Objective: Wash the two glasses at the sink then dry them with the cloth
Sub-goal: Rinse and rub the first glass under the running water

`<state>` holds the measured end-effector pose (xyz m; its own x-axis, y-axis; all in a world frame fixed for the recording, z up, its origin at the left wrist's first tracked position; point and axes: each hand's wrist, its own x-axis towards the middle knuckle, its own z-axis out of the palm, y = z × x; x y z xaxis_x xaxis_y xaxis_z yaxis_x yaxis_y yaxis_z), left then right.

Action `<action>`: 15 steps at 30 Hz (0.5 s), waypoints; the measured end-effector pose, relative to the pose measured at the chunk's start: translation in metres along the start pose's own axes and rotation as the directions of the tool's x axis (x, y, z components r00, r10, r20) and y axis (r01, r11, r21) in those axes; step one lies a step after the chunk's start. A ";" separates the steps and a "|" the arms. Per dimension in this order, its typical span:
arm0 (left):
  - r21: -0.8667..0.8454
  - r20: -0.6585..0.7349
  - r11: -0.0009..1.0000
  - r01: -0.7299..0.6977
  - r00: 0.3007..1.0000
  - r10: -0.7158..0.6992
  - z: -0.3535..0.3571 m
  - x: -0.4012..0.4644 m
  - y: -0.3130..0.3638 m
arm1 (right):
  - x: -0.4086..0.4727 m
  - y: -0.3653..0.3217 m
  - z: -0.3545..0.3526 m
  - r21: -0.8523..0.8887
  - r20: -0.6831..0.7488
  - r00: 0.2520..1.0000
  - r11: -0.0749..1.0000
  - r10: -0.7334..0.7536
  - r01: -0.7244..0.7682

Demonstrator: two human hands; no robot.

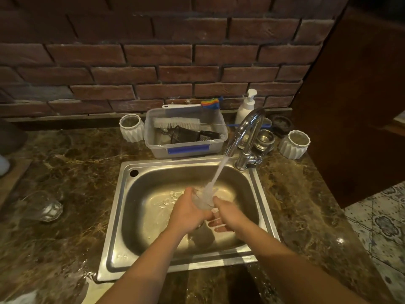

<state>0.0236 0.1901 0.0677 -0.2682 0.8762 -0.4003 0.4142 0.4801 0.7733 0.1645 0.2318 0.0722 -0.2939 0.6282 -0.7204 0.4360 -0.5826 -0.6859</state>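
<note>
Over the steel sink (127,216) I hold a clear glass (205,197) tilted, its mouth under the stream of water from the chrome tap (246,132). My left hand (188,212) wraps the glass from the left, and my right hand (225,212) grips it from the right and below. A second clear glass (42,206) lies on the wet marble counter to the left of the sink. A pale cloth (20,298) shows only as a corner at the bottom left edge.
Behind the sink stands a plastic tub (186,148) holding brushes. Two white ribbed jars (131,128) (294,144), a white soap pump bottle (246,107) and a small metal cup (265,139) line the brick wall. A dark wooden panel (355,106) rises at right.
</note>
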 end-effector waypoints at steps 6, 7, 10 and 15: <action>0.581 0.110 0.812 -0.061 0.994 -0.004 -0.007 0.002 0.011 | 0.005 0.055 0.016 -0.551 -0.091 0.995 0.835 -0.044 -0.013; 0.646 0.134 0.760 -0.078 0.991 -0.012 -0.008 0.002 0.011 | 0.004 0.067 0.020 -0.648 -0.049 0.998 0.761 -0.050 0.006; 0.738 0.135 0.668 -0.089 0.991 -0.016 -0.011 0.002 0.008 | -0.004 0.099 0.034 -0.864 0.094 0.990 0.486 -0.109 0.135; 0.747 0.094 0.660 -0.081 0.995 0.016 -0.020 -0.007 -0.005 | -0.009 0.119 0.039 -0.918 0.122 0.958 0.337 -0.261 0.209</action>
<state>0.0063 0.1803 0.0762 -0.1788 0.8838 -0.4323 0.9448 0.2768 0.1752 0.1859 0.1364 -0.0068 -0.4990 0.6909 -0.5231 0.8665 0.4081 -0.2876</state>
